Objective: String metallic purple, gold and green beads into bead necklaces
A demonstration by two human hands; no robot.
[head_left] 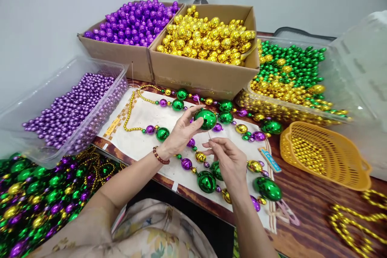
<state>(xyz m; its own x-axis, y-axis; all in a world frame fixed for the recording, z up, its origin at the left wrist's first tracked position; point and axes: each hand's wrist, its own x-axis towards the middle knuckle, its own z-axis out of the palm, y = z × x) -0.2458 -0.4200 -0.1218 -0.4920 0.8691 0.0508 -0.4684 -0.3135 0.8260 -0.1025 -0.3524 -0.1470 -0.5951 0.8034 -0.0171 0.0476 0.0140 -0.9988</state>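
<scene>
My left hand is closed around a large shiny green bead, raised above the white cloth. My right hand is just below and to the right, its thumb and forefinger pinched on a thin needle-like piece that points up at the bead. Whether that piece is a needle or a stiff thread is too fine to tell. Strung necklaces of green, purple and gold beads lie on the cloth around both hands, with another large green bead below them. A gold bead strand curves at the left.
Behind stand cardboard boxes of purple beads and gold beads. Clear plastic bins flank them, with small purple beads and green beads. At right are an orange basket, a pink clip and gold strands.
</scene>
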